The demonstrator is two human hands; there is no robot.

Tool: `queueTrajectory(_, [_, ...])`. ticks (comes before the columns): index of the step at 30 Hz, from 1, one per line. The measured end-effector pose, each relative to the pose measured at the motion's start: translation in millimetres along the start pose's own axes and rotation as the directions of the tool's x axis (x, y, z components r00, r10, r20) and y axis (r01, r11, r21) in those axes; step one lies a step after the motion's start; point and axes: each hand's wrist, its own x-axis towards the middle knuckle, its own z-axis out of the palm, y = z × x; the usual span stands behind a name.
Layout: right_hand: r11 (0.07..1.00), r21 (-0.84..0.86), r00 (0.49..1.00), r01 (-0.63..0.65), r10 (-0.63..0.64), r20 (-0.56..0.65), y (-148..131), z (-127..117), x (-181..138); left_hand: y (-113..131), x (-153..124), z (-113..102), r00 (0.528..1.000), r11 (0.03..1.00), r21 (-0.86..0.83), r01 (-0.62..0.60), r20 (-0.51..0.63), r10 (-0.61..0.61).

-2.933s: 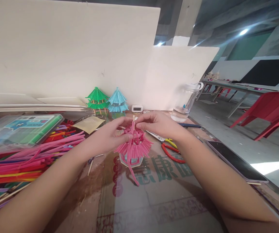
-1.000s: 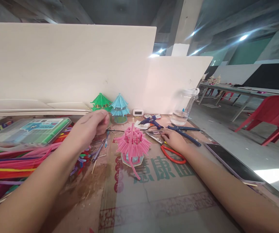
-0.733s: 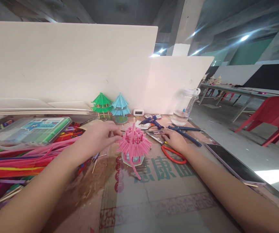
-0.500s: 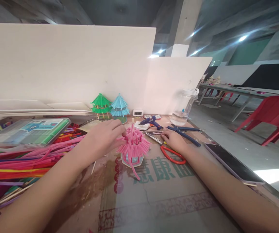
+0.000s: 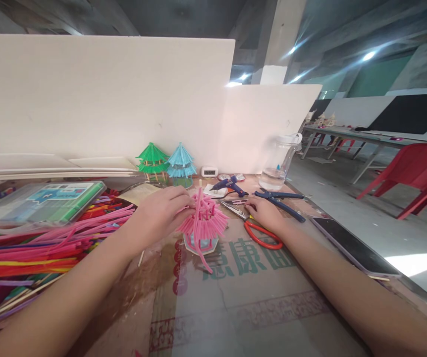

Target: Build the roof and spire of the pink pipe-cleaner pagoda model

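Observation:
A small pink pavilion (image 5: 208, 225) of fuzzy pipe cleaners stands on a pale base in the middle of the table, one long strip hanging down its front. My left hand (image 5: 167, 210) reaches it from the left, its bent fingers closed at the upper tier; the thumb is mostly hidden. On the right, my right hand (image 5: 263, 210) rests low with curled fingers beside the red-handled scissors (image 5: 262, 237), partly covering them. Whatever its fingertips hold, if anything, cannot be made out. Blue-handled pliers (image 5: 282, 201) lie just beyond that hand.
Green (image 5: 152, 161) and light-blue (image 5: 181, 163) pavilions stand behind, near a small clock (image 5: 209, 171). A blue glue gun (image 5: 230, 184) and water jug (image 5: 278, 166) are at the back. Loose pipe cleaners (image 5: 50, 248) and a plastic case (image 5: 42, 201) occupy the left; a phone (image 5: 350, 245) lies right.
The whole view has shifted slightly. My left hand stays at the pink pavilion, and my right hand remains by the scissors with little visible movement.

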Motion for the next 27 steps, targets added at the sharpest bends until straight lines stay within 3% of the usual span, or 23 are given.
queueTrajectory(3, [1.0,0.013,1.0,0.0,0.0,-0.01,0.4,0.9,-0.7,2.9,1.1,-5.9,0.97,0.902,-0.359,0.238,0.041,-0.24])
queueTrajectory(5, [1.0,0.03,1.0,-0.002,0.003,-0.021,0.6,1.8,-1.2,6.0,2.3,-9.9,0.922,0.681,-0.648,0.34,0.085,-0.378])
queueTrajectory(8, [0.997,0.074,0.998,-0.006,0.01,-0.055,-0.8,0.1,-0.4,8.5,5.1,-15.8,0.876,0.314,-0.896,0.313,0.145,-0.46])
queueTrajectory(11, [0.99,0.139,0.992,-0.009,0.027,-0.124,-9.0,-11.4,2.3,4.4,7.6,-23.3,0.838,0.186,-0.948,0.259,0.125,-0.532])
queueTrajectory(15, [0.968,0.247,0.982,0.054,-0.006,-0.189,-39.7,-44.1,-0.6,-13.0,5.3,-33.8,0.74,0.278,-0.933,0.23,-0.018,-0.672])
queueTrajectory(19, [0.871,0.415,0.954,0.262,-0.169,-0.247,-83.7,-75.3,-12.0,-30.3,-1.3,-33.3,0.683,0.489,-0.76,0.428,-0.082,-0.726])
queueTrajectory(22, [0.826,0.445,0.936,0.345,-0.271,-0.224,-106.5,-86.4,-10.7,-30.9,-3.3,-21.5,0.753,0.615,-0.601,0.511,-0.032,-0.658])
queueTrajectory(27, [0.822,0.485,0.95,0.299,-0.302,-0.074,-116.2,-87.9,6.9,-15.4,-0.8,2.8,0.857,0.721,-0.488,0.491,0.123,-0.501])
